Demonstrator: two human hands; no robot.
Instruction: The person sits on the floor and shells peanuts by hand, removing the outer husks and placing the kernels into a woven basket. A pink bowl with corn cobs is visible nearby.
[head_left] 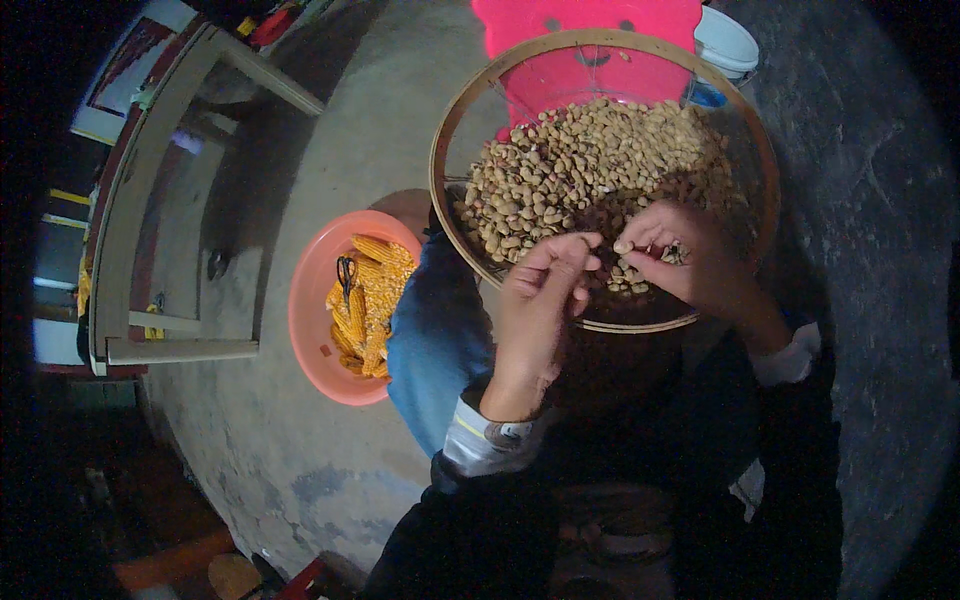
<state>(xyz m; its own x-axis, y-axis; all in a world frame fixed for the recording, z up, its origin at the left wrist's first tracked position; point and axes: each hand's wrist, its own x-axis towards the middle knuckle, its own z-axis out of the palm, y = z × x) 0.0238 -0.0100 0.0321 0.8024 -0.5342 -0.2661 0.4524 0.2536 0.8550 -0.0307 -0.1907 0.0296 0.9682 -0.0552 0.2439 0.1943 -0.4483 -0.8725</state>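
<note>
Pinching a peanut (623,246) over the round tray (437,170)
We hold it in our right hand's (700,255) fingers, small bits in that palm; our left hand's (535,290) fingers draw close together, contents unclear. Around them, the peanut heap (590,150) looks mostly unshelled, so little seems done and much left; leftward, a basin (310,325) holds corn (380,295).

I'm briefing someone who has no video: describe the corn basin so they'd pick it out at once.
Start at the big round sieve of peanuts. Left of it, on the floor beside the blue trouser leg, sits the basin. Unlike the sieve, it is salmon pink and holds yellow corn.
</note>
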